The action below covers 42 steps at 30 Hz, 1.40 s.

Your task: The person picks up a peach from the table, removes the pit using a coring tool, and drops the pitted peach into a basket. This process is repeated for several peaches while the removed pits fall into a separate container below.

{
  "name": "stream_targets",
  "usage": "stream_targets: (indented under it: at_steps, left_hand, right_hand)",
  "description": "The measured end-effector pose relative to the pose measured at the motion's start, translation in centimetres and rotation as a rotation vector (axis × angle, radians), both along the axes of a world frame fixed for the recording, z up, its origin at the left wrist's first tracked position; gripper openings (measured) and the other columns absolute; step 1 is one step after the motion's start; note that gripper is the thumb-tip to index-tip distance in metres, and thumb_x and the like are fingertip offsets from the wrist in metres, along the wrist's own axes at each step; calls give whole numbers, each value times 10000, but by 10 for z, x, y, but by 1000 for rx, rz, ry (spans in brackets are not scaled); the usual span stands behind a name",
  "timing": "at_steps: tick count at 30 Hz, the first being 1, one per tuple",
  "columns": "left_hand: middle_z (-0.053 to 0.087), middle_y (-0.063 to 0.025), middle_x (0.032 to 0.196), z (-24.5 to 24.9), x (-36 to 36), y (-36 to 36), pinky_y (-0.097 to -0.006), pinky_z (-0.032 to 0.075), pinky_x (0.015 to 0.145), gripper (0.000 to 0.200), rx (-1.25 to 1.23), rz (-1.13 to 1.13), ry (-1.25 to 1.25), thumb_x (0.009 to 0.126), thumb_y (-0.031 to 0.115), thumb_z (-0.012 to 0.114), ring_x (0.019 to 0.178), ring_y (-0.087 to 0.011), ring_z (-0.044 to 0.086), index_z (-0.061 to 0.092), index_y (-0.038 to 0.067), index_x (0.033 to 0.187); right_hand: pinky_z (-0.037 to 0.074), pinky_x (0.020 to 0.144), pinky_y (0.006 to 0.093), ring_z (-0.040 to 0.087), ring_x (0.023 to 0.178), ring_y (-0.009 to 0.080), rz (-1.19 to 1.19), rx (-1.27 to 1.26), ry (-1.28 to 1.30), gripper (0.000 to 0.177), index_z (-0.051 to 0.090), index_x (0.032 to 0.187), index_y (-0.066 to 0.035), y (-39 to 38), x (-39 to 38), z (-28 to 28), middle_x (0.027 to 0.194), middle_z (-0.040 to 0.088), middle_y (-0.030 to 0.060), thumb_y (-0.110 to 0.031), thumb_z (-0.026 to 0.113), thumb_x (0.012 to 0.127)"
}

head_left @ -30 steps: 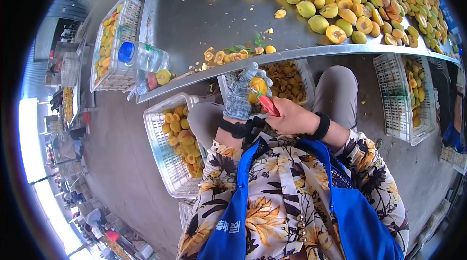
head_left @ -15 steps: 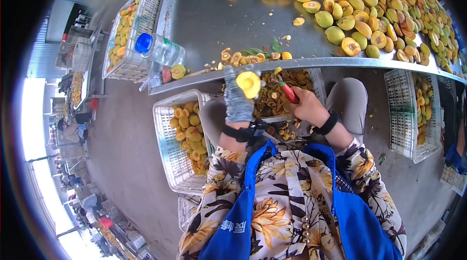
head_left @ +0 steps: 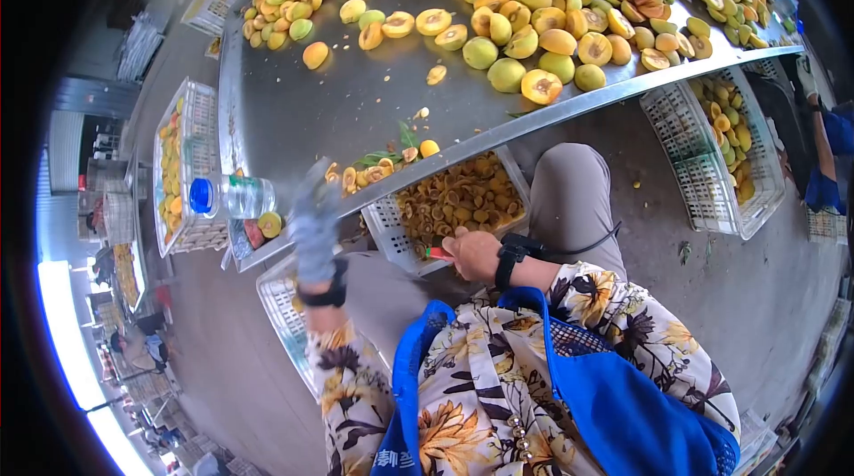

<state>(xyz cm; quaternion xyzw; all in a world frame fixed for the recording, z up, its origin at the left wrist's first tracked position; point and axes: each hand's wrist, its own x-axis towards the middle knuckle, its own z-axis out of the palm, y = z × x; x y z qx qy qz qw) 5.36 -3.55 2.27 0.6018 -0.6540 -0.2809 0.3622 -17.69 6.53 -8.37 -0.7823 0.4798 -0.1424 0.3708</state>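
My left hand [head_left: 316, 222], in a grey glove, is raised by the table's near edge, smeared by motion. Its fingers cannot be made out, and no fruit shows in it. My right hand [head_left: 476, 254] is closed round a small red-handled tool [head_left: 437, 253] with a green collar; its tip is not clear. Just beyond that hand, under the table edge, a white crate [head_left: 384, 220] holds many scooped-out fruit scraps [head_left: 463, 200]. Halved yellow peaches [head_left: 433, 22] lie on the metal table [head_left: 302, 111], some with brown centres.
A blue-capped water bottle [head_left: 249, 197] stands at the table's left corner. White crates of fruit stand left [head_left: 191, 169] and right [head_left: 752, 200]. Another crate [head_left: 285, 325] is partly hidden by my left arm. A co-worker's arm [head_left: 823, 147] shows far right.
My left hand has moved left, and the peach half it held is out of sight. My right hand has come down and nearer my body with the tool. The view has turned.
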Motion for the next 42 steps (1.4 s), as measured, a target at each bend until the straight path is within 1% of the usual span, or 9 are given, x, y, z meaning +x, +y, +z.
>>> stream_targets:
  at_steps: [4,9,20,26,30,33,34,36,42]
  left_hand:
    - [595,-79,1136,-5,-185,-79,-312,458,876,405,-481,-625,-227,800,219,653,1029,-217,574,549,108,1175]
    - [515,-172,1174,-28,-331,-112,-397,410,925,532,-2,-909,-844,773,343,613,1096,-315,505,481,160,1254]
    - [624,-188,976,-33,-256,-128,-358,492,780,575,213,-607,-821,600,311,748,894,-308,613,572,26,1068]
    - [596,-45,988,-58,-114,-131,-311,522,563,350,139,-572,221,731,237,685,844,-187,592,584,115,1044]
    - [606,-86,961,7,-90,-54,-332,543,587,316,672,-212,988,794,246,645,876,-200,607,580,103,1069]
    - [606,-92,956,0,-85,-6,-337,541,592,322,635,-115,1023,844,285,589,857,-194,612,564,72,1084]
    - [599,-91,960,-40,-78,13,-322,545,607,342,86,-192,376,876,324,546,823,-196,622,553,40,1068]
    - [588,-97,980,-35,-88,32,-305,550,640,337,286,-70,982,878,317,549,809,-188,627,539,30,1054]
    - [617,-53,840,-30,-85,56,-166,336,304,415,454,-10,1151,875,458,483,528,-100,560,544,84,1044]
  right_hand:
    - [480,641,444,594,757,377,-32,22,5,195,547,905,-26,4,-10,6,886,572,221,-57,509,715]
    - [490,634,427,599,744,364,-47,-5,-19,187,571,886,-3,10,-24,-7,872,571,215,-65,524,716]
    - [463,585,464,591,662,379,-18,-30,-76,183,537,888,-28,11,-32,23,709,599,197,-174,534,778]
    - [474,615,453,600,670,392,-285,19,-398,259,518,1029,-29,19,-46,67,726,608,218,-138,551,796]
    - [489,657,386,615,732,362,-538,-211,-550,586,399,1205,-29,-4,-43,96,806,610,212,-228,692,738]
    - [483,676,364,616,768,348,-562,-195,-574,607,407,1204,-17,-24,-32,109,838,606,211,-269,706,740]
    - [481,675,359,617,763,346,-566,-208,-601,594,420,1195,-14,-27,-22,106,833,606,203,-275,707,745]
    - [477,672,344,620,738,308,-556,-223,-594,504,483,1136,-2,-28,-16,101,822,608,185,-274,694,768]
    - [479,614,344,597,656,233,-391,-132,-552,455,503,1093,15,-28,-5,90,747,609,112,-289,674,800]
